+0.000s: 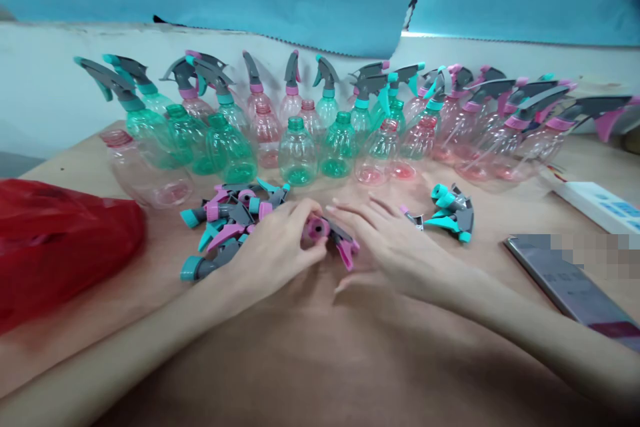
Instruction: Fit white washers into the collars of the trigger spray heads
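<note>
My left hand [285, 240] pinches the pink collar of a grey and pink spray trigger head [345, 248] between thumb and fingers, low over the table. Close on its other side is my right hand [385, 240], fingers stretched out and apart around the trigger end; whether they touch it I cannot tell. Beside my left hand lies a pile of loose spray heads [227, 220] in grey, pink and turquoise. Beyond my right hand lie turquoise and grey spray heads [454, 212], and a small part [413, 219] shows partly hidden behind that hand.
Open-necked green bottles [299, 153] and pink bottles [150, 170] stand behind the hands. Bottles with spray heads fitted [327, 93] line the wall. A red plastic bag [60, 247] lies at left; a phone [570, 280] and a white box [600, 207] are at right.
</note>
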Available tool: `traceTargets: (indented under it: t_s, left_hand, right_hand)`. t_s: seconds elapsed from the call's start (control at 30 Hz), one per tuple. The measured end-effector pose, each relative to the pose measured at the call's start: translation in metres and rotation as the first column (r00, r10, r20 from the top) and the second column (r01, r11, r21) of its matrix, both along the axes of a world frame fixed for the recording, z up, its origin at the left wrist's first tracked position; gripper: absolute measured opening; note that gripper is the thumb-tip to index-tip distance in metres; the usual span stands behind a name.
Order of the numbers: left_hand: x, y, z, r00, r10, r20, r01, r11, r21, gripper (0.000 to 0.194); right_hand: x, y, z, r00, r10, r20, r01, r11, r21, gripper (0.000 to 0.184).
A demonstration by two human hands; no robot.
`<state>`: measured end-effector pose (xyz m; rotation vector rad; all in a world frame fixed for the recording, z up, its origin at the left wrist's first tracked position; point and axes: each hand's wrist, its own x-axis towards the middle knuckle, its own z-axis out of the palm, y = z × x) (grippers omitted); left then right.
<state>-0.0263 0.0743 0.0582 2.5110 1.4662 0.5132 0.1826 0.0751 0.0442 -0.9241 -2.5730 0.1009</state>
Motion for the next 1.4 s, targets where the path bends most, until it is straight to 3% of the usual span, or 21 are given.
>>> traceTargets:
  t_s: [0.07, 0.17, 0.27, 0.33, 0.43, 0.67, 0.77, 0.87, 0.93, 1.03, 1.13, 1.23, 1.3, 1.4]
  left_hand:
    - [0.004, -0.01, 0.006, 0.998, 0.016, 0.069, -0.011, 0.998, -0.068, 0.014]
    - [0.007, -0.018, 0.009, 0.971, 0.09, 0.221, -0.037, 0.972, -0.233, 0.018]
    - [0.006, -0.019, 0.005, 0.912, 0.158, 0.379, 0.014, 0.911, -0.413, 0.022]
    - [0.005, -0.018, 0.002, 0.896, 0.153, 0.417, 0.066, 0.883, -0.465, 0.021]
    - [0.004, -0.016, -0.002, 0.904, 0.138, 0.405, 0.099, 0.853, -0.513, 0.025]
    - [0.004, -0.013, -0.008, 0.916, 0.089, 0.391, 0.136, 0.849, -0.51, 0.026]
    - [0.003, -0.015, -0.01, 0.921, 0.09, 0.38, 0.125, 0.853, -0.506, 0.031]
    - [0.002, -0.018, -0.011, 0.924, 0.107, 0.366, 0.108, 0.847, -0.521, 0.031]
    - [0.002, -0.02, -0.01, 0.924, 0.1, 0.368, 0.115, 0.847, -0.519, 0.027]
    - [0.004, -0.021, -0.007, 0.922, 0.08, 0.379, 0.133, 0.854, -0.503, 0.02]
    - [0.007, -0.02, -0.003, 0.919, 0.075, 0.388, 0.136, 0.861, -0.489, 0.012]
    - [0.008, -0.02, -0.002, 0.924, 0.109, 0.365, 0.068, 0.896, -0.44, 0.012]
    - [0.009, -0.021, -0.003, 0.939, 0.094, 0.33, 0.05, 0.914, -0.404, 0.015]
    - [0.008, -0.023, -0.005, 0.959, -0.004, 0.284, 0.113, 0.922, -0.371, 0.016]
  right_hand:
    - [-0.011, -0.004, -0.008, 0.994, 0.047, -0.103, -0.052, 0.997, -0.052, 0.075]
    - [-0.015, -0.008, -0.022, 0.951, 0.051, -0.306, -0.085, 0.991, -0.099, 0.055]
    - [-0.012, -0.013, -0.035, 0.9, -0.013, -0.436, -0.069, 0.983, -0.171, 0.042]
    - [-0.01, -0.015, -0.043, 0.874, -0.067, -0.482, -0.075, 0.96, -0.269, 0.042]
    - [-0.008, -0.016, -0.049, 0.854, -0.112, -0.509, -0.108, 0.917, -0.383, 0.039]
    - [0.005, -0.003, -0.044, 0.909, -0.122, -0.399, -0.058, 0.91, -0.411, 0.024]
    - [0.017, 0.006, -0.046, 0.871, -0.268, -0.412, 0.059, 0.89, -0.452, 0.023]
    - [0.028, 0.01, -0.051, 0.774, -0.452, -0.444, 0.188, 0.833, -0.52, 0.024]
    - [0.03, 0.006, -0.054, 0.746, -0.495, -0.446, 0.249, 0.827, -0.504, 0.023]
    - [0.024, -0.006, -0.055, 0.828, -0.397, -0.395, 0.274, 0.902, -0.332, 0.019]
    - [0.011, -0.019, -0.051, 0.921, -0.191, -0.34, 0.129, 0.972, -0.198, 0.023]
    - [0.001, -0.026, -0.046, 0.942, -0.018, -0.336, -0.026, 0.992, -0.126, 0.022]
    - [-0.002, -0.028, -0.044, 0.94, 0.033, -0.339, -0.059, 0.996, -0.069, 0.02]
    - [-0.002, -0.027, -0.046, 0.939, 0.047, -0.34, -0.056, 0.998, -0.017, 0.019]
